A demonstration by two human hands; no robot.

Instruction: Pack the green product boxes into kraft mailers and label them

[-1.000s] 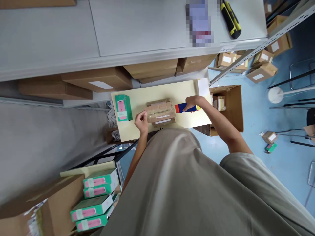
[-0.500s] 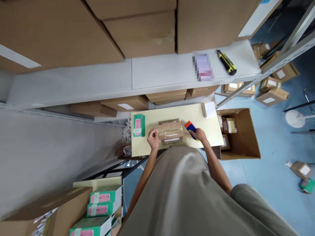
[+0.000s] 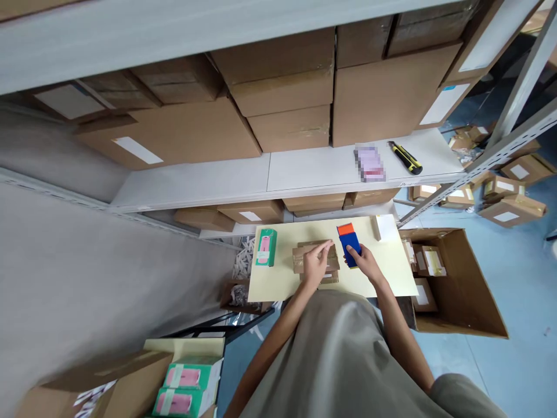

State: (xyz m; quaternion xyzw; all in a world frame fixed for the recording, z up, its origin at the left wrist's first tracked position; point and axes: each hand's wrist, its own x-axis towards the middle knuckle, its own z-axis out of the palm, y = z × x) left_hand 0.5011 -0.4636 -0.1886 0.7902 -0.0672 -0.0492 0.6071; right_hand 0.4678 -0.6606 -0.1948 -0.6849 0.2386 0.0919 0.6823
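Note:
A small cardboard box (image 3: 303, 262) with shiny clear tape on it lies on the cream tabletop. Over its right part reaches my left hand (image 3: 315, 264), thumb and fingertips pinched together near the box's right edge. Whatever those fingertips hold, if anything, is too small to make out. Just right of the box, my right hand (image 3: 366, 262) grips a flat blue block with an orange end (image 3: 350, 247), thumb across its face, orange end pointing away from me. The gap between my left fingertips and this block is small.
On the table (image 3: 282, 287) stand a green-and-pink box (image 3: 266, 247) at left and a white box (image 3: 384, 227) at right. A shelf (image 3: 204, 181) ahead carries cartons, a yellow-black utility knife (image 3: 405, 158) and a blurred packet. An open carton (image 3: 474, 290) with parcels adjoins the table's right.
My left hand has moved right, from the cardboard box's left end across to its right part. The blue block in my right hand has turned more upright. The camera view has tilted up.

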